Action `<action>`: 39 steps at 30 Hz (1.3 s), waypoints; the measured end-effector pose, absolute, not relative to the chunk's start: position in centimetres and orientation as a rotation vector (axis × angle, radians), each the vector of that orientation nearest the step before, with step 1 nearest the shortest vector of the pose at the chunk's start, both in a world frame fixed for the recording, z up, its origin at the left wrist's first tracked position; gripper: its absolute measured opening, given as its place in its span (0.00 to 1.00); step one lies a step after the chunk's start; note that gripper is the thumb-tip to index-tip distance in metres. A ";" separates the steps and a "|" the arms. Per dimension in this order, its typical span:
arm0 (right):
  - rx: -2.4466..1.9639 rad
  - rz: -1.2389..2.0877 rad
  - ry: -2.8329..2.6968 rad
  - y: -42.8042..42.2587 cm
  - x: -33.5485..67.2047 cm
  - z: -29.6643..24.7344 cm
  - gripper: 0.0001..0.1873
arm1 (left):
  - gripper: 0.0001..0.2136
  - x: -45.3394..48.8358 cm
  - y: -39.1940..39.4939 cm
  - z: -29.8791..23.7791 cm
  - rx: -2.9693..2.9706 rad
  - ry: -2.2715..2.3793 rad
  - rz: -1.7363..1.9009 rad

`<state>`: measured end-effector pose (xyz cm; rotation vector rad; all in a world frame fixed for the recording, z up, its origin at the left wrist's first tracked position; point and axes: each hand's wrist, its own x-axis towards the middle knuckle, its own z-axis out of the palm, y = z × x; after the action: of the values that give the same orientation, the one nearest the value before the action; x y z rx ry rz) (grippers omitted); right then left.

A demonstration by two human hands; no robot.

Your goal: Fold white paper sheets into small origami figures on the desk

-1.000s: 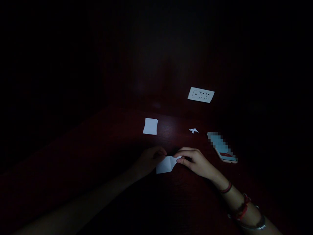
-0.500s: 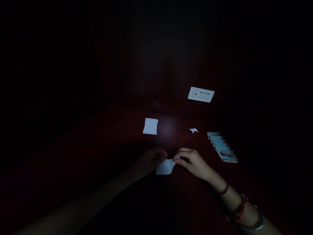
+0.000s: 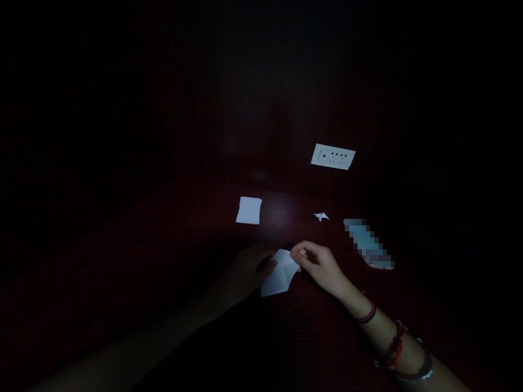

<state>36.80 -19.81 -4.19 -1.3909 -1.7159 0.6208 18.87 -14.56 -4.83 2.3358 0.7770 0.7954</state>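
A small folded white paper [image 3: 280, 273] lies on a dark reddish table [image 3: 171, 261] in very dim light. My left hand [image 3: 249, 268] rests at the paper's left edge, with its thumb pressing on the sheet. My right hand [image 3: 317, 264] pinches the paper's upper right corner between thumb and forefinger and lifts that flap. Red cords and a metal bangle circle my right wrist.
A small stack of white paper squares [image 3: 249, 210] lies farther back. A tiny folded paper figure [image 3: 321, 216] sits to its right, beside a phone [image 3: 368, 243] with a lit screen. A white wall socket [image 3: 333, 157] shows behind. Everything else is in darkness.
My right hand has raised the paper's right corner and swung it up and leftward, so the sheet now shows a taller, opened shape. My left hand stays at the left edge.
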 end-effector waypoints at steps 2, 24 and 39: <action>-1.350 0.656 -1.629 -19.9 36.4 -4.1 0.10 | 0.07 18.8 -14.6 -4.5 2.272 0.844 0.831; -1.432 0.344 -1.997 -20.4 35.7 -4.7 0.23 | 0.07 19.0 -13.8 -5.2 2.265 0.862 0.743; -1.176 0.775 -1.628 -20.0 36.3 -3.8 0.11 | 0.05 18.4 -13.9 -3.8 2.058 0.585 0.981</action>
<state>36.34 -19.98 -3.78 -1.1761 -1.6283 0.7752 18.43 -13.94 -3.76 2.0583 0.5849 0.9806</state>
